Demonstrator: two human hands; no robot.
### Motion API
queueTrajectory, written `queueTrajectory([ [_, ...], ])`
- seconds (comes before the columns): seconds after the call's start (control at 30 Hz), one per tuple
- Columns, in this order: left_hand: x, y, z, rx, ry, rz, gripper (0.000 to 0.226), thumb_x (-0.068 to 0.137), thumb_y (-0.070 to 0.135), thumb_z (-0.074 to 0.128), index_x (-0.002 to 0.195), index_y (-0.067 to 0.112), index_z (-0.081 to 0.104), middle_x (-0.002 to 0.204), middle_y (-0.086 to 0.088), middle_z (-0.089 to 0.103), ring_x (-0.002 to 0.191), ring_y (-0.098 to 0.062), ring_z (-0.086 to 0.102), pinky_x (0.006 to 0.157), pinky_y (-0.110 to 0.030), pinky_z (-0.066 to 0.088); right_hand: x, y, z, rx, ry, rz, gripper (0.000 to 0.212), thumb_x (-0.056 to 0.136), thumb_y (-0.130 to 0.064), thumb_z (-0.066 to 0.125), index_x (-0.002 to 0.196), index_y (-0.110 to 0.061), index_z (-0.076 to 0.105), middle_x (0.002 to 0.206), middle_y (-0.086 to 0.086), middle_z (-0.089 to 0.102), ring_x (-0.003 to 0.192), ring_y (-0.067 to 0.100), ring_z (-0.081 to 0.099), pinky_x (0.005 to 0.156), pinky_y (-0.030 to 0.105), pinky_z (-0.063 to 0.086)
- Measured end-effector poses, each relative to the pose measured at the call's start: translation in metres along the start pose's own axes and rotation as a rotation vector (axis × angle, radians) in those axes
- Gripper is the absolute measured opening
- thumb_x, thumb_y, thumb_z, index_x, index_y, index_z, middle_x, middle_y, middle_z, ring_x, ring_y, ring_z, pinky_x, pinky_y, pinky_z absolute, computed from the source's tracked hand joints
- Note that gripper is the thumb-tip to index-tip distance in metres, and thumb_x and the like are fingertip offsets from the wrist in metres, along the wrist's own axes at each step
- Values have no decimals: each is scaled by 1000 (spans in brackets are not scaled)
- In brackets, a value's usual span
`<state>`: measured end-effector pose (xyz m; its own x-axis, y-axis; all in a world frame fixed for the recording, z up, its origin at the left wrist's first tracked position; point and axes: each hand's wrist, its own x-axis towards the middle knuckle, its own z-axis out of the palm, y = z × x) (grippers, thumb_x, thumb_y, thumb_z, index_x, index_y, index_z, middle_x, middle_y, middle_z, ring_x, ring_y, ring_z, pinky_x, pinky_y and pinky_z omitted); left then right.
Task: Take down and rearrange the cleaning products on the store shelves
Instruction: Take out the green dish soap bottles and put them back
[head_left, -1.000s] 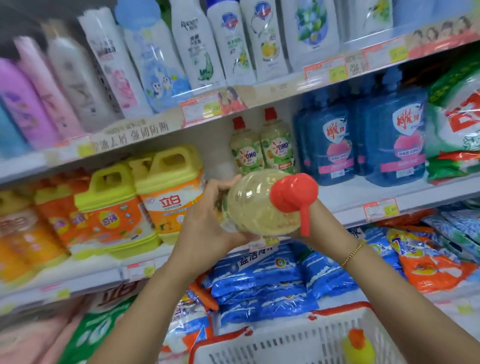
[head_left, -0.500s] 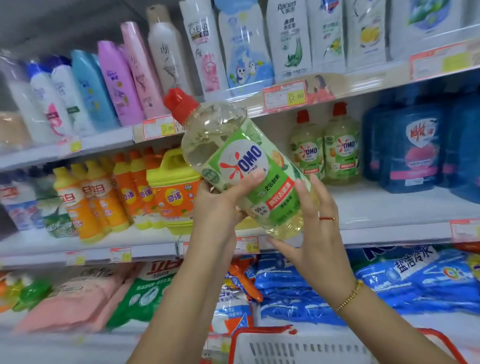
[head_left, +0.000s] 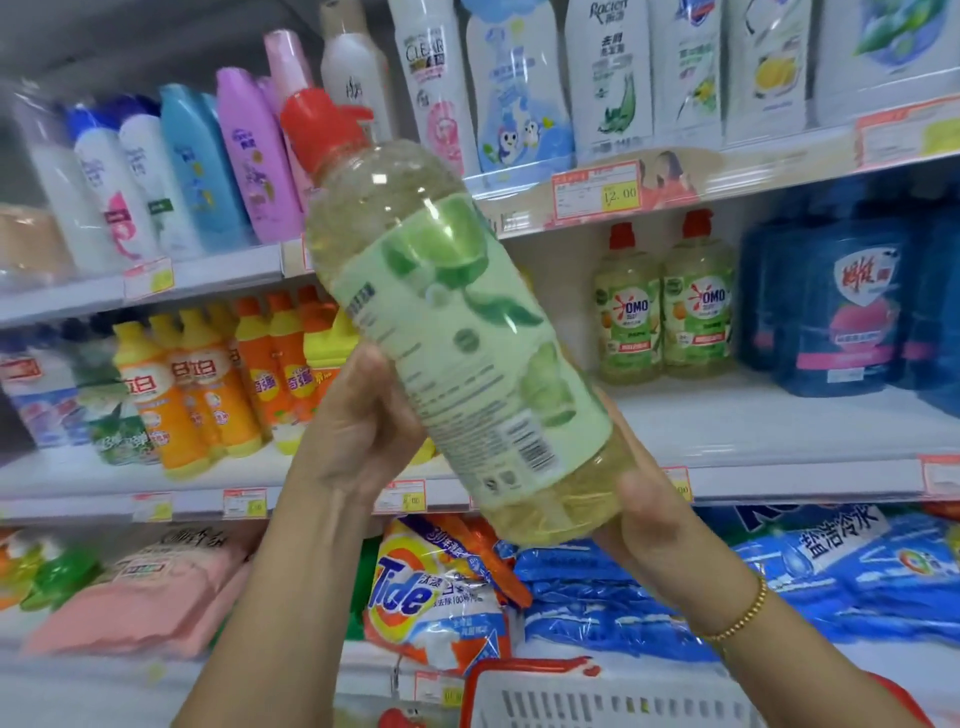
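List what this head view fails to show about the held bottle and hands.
Head view only:
Clear plastic bottle with red cap: front label faces away; back print too blurred.
Left hand and right hand: fingers hidden behind the bottle.
White plastic basket with red rim: cut off by bottom edge.

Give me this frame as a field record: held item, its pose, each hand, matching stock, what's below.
held item: detergent bottle, red cap, yellowish liquid
pose: tilted, cap up-left, back label with barcode facing camera
left hand: grips the bottle's side
right hand: cups the base, thumb on front
matching stock: two OMO bottles upright on middle shelf
below: white basket with red rim
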<state>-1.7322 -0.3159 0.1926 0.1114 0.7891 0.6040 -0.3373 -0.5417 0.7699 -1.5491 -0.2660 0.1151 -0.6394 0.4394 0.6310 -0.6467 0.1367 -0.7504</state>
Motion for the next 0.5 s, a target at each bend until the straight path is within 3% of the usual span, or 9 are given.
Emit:
queueTrajectory([
  [0.1,-1,7,0,1,79,54,58,53,46,89,102,18,75,102,0,74,97,-17,69,85,-37,57,3,6,11,278,-132,218,76,75,-65,56,135,-20,48,133,12,55,119,34,54,96,51,47],
  [0.17,2,14,3,17,174,64,61,49,39,91,102,14,74,102,-6,72,97,-23,69,86,-41,56,7,2,12,274,-48,229,72,79,-65,53,134,-20,49,133,14,55,117,36,55,94,47,49],
  [0.2,4,18,5,49,220,55,62,49,35,91,104,12,72,103,-8,72,98,-25,68,87,-42,56,10,-3,10,132,56,183,63,85,-59,51,134,-20,49,131,10,58,117,31,57,92,40,51],
  [0.27,5,25,6,152,357,20,61,57,25,88,112,9,67,107,-11,72,100,-29,69,89,-46,55,10,-17,10,-380,206,35,46,93,-43,49,135,-25,46,127,-3,61,116,14,58,91,25,50],
  [0.3,4,27,6,205,438,-4,61,62,21,83,118,8,64,110,-12,71,102,-30,68,92,-48,53,9,-23,11,-645,214,-33,49,91,-43,52,137,-31,42,130,-10,57,118,5,54,95,20,46],
  [0.37,4,24,9,271,524,-34,63,66,20,80,124,8,60,115,-13,69,104,-30,68,95,-52,51,8,-28,25,-1064,148,-34,75,77,-61,59,142,-49,23,143,-16,38,125,-5,41,100,16,38],
  [0.43,4,17,18,271,566,-57,62,65,20,82,123,10,61,113,-11,71,102,-28,69,95,-50,52,9,-23,44,-1299,155,37,104,63,-73,60,143,-53,-3,148,-9,28,126,5,40,98,23,40],
  [0.5,5,12,23,286,591,-78,59,65,21,82,119,10,64,109,-9,72,99,-25,70,94,-47,53,11,-17,54,-1440,225,52,117,60,-69,63,142,-48,-17,138,2,34,115,18,47,89,28,44],
])
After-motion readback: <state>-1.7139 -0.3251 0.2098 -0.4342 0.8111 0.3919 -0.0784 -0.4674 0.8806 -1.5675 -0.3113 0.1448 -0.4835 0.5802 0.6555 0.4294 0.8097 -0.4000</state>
